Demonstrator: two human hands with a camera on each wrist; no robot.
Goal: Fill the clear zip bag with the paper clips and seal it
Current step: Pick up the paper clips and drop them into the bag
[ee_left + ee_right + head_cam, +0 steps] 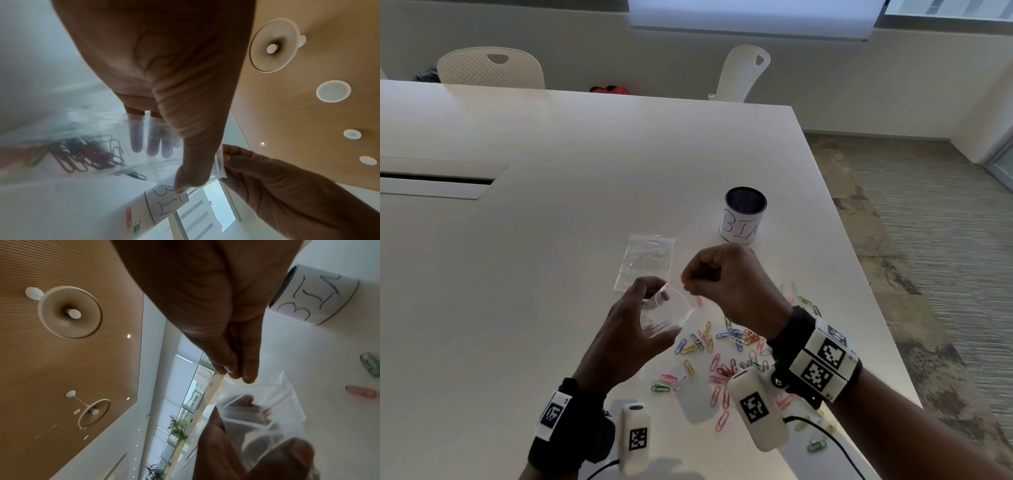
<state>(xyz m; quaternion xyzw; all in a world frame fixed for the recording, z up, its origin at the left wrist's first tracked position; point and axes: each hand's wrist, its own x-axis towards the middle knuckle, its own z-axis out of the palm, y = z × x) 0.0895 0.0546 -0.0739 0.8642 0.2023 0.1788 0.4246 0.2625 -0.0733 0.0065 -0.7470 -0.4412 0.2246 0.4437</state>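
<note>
My left hand [658,310] holds a clear zip bag [675,308] up over the white table [551,257], thumb on one side and fingers behind it. Through the plastic I see several coloured paper clips [86,151] in its lower end. The bag's mouth [244,412] stands open. Just to its right, my right hand [687,283] pinches the bag's top edge [220,164] with its fingertips [234,371] pressed together. Many loose paper clips [726,359] lie scattered on the table below and between my wrists.
A flat pile of spare clear bags [645,260] lies just beyond my hands. A black mesh cup labelled BIN [744,216] stands behind them on the right. The table's right edge [859,274] runs close by. A cable slot [438,178] sits far left.
</note>
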